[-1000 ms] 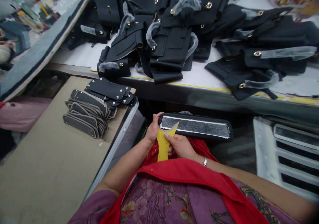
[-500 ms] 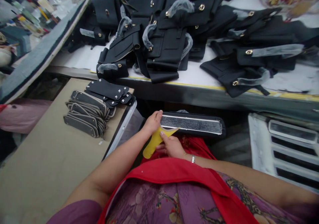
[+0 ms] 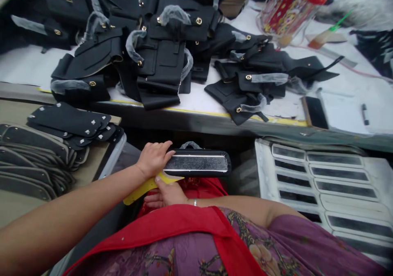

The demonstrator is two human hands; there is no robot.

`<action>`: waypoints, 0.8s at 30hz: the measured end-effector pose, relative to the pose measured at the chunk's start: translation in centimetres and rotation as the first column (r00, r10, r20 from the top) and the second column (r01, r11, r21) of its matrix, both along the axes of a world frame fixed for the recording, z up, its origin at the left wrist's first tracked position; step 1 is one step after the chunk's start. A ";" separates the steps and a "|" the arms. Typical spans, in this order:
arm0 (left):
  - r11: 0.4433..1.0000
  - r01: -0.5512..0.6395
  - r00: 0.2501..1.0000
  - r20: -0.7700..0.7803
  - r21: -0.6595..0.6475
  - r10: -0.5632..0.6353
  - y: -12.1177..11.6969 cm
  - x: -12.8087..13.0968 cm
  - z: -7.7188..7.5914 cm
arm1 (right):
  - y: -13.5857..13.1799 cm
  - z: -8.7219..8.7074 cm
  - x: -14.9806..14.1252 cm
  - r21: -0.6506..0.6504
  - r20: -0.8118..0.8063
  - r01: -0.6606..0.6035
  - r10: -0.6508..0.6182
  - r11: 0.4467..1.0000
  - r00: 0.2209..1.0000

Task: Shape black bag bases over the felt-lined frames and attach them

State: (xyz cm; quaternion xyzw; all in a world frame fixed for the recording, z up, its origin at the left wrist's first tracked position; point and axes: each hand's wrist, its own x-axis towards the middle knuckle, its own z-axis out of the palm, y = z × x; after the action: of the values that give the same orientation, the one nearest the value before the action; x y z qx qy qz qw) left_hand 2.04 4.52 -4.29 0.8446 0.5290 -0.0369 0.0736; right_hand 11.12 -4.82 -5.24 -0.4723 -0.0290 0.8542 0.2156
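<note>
A black handbag lies on my lap, its long narrow base facing up with a white-edged dark strip on it. My left hand is closed on the left end of the bag, fingers over its far edge. Just below, my right hand pinches a flat yellow piece with a pointed end, thumb on top. That piece runs beneath my left wrist, close to the bag's near edge. Behind the bag shows a plastic-wrapped handle.
Black bag parts with wrapped handles cover the white worktable ahead. Stacked dark oblong pieces lie on a board to the left. At right stands a white panel holding dark strips. A phone rests near the table edge.
The view has swung to the right, showing more of the right-hand table and panel. The yellow piece lies flatter now, pointing left under my left wrist. Both hands keep their holds.
</note>
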 end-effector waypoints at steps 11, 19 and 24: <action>0.855 -0.319 0.663 0.549 -0.408 0.509 -1.5 -0.5 0.4 | -1.2 3.5 3.4 0.202 0.186 -0.064 0.026 0.977 0.982; 0.600 -0.001 -0.126 0.596 -0.800 0.793 -4.1 -4.7 -1.1 | 12.1 8.6 16.6 0.638 0.549 -0.299 -0.147 0.709 0.823; 0.617 0.009 -0.185 0.605 -0.787 0.775 -4.0 -2.9 -2.8 | 21.7 5.6 18.3 0.539 0.680 -0.474 -0.028 0.696 0.733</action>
State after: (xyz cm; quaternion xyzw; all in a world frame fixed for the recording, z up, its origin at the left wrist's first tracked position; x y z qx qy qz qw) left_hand -0.87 0.51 -7.07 0.3112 0.5238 0.4397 0.6599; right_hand 29.37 16.86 0.34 -0.6125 -0.4737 0.5869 0.2367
